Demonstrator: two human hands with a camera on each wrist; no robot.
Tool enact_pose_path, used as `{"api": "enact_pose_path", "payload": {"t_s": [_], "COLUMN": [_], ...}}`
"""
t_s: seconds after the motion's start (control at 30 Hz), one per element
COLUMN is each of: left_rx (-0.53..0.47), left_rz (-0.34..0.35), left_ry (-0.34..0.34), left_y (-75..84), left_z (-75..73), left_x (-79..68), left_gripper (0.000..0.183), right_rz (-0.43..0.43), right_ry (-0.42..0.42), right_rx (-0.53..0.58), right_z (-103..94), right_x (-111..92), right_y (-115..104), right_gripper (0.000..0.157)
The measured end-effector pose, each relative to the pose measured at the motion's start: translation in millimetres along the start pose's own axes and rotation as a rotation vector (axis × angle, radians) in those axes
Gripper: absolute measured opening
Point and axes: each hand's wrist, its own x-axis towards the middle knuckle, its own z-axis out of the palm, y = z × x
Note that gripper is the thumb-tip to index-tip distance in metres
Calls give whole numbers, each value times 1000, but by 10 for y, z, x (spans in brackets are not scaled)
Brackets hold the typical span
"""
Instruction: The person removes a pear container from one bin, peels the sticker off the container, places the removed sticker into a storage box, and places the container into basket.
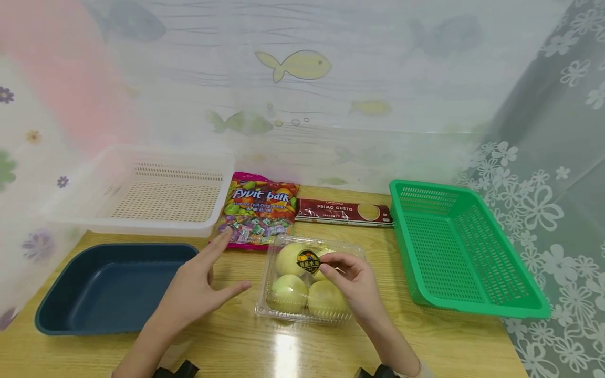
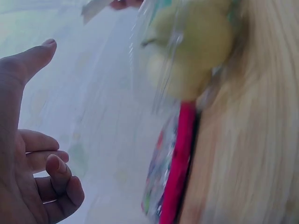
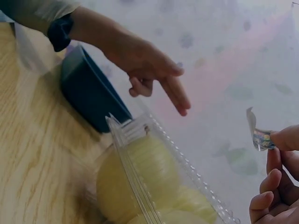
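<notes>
In the head view a clear plastic clamshell box sits on the table with several pale yellow-green, pear-like fruits inside. My right hand is above the box and pinches a black label sticker with coloured fruit and gold lettering. In the right wrist view this sticker hangs curled between thumb and forefinger, away from the lid. My left hand hovers left of the box, thumb spread from the fingers, touching nothing. The left wrist view shows the same hand holding nothing, apart from the blurred box.
Behind the box lie a Fyvit baik candy bag and a dark red spaghetti pack. A white basket and a dark blue tub stand left. A green basket is at the right. A patterned curtain hangs behind.
</notes>
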Motion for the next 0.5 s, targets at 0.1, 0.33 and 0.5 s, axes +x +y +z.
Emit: {"api": "enact_pose_path", "payload": {"t_s": [0.1, 0.33, 0.5], "left_rx": [30, 127, 182], "left_rz": [-26, -138, -241], "left_ry": [41, 118, 141], "left_y": [-130, -511, -757], "left_z": [-177, -599, -862], "left_x": [-43, -209, -366], "left_gripper": [104, 97, 98], "right_rz": [-1, 10, 23], "right_ry": [-28, -68, -95], "right_rx": [7, -11, -21], "right_z": [35, 131, 200], "right_x": [21, 46, 60], "right_y": [11, 32, 25], "right_gripper": [23, 22, 20]}}
